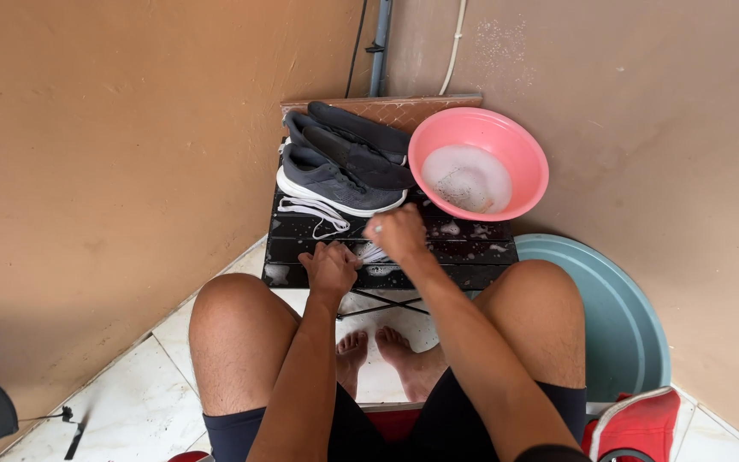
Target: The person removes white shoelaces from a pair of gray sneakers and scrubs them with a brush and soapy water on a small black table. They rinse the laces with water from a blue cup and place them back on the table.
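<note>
— Shoelace (375,254), white and sudsy, lies on the black slatted worktop (472,253) between the two hands, right at the near edge. Who holds it?

— Both hands seem to. The left hand (329,267) is clenched into a fist over one end of it, knuckles up. The right hand (398,233) is closed too, fingers curled down onto the lace just beside the left.

— Is the grip firm on both sides?

— The left is plainly grasping; on the right the fingertips are hidden under the hand, so I can only say it is closed on the lace.

— What else is on the worktop?

— A second white lace (314,213) lies loose in loops, near the left hand but apart from it. Behind that sits a grey shoe with a white sole (335,184), and its dark mate (357,141) leans behind it against the wall. To the right stands a pink basin (478,162) with soapy water in it. Foam spots dot the slats.

— And lower down?

— A pale blue round tub (622,316) stands against the wall beside the right knee, and the person's bare feet rest on the white floor tiles (138,402) under the worktop
</note>
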